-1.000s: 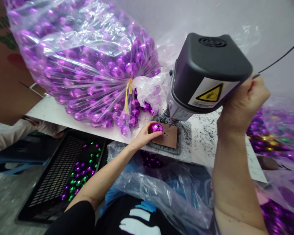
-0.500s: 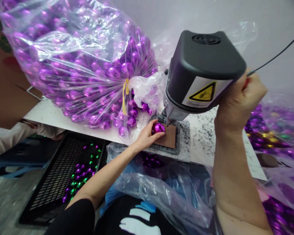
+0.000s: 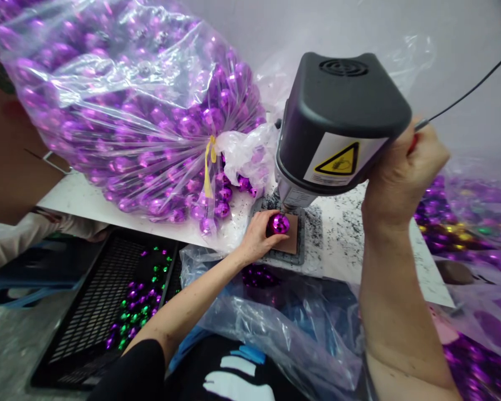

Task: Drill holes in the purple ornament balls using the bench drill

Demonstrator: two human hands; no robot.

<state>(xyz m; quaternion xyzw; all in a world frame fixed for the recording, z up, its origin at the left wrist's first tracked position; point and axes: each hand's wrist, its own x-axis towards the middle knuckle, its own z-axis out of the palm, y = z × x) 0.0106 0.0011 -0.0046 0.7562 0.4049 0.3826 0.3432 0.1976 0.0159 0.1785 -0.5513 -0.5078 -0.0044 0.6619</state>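
Observation:
A shiny purple ball is held between the thumb and fingers of my left hand, over a brown pad on the drill stand's grey base. The ball is directly beneath the tip of a black drill press that bears a yellow warning label. At the machine's right side my right hand is wrapped round a handle, most of which the fingers hide. Dark shavings lie scattered on the white table around the base.
A big tied clear bag of purple balls fills the table's left. Below it stands a black crate with green and purple beads. An open plastic bag hangs at the front edge; another person's arm is at far left.
My left hand has moved right with the purple ball, which is now under the drill tip. My right hand keeps its hold, and the whole view has shifted slightly.

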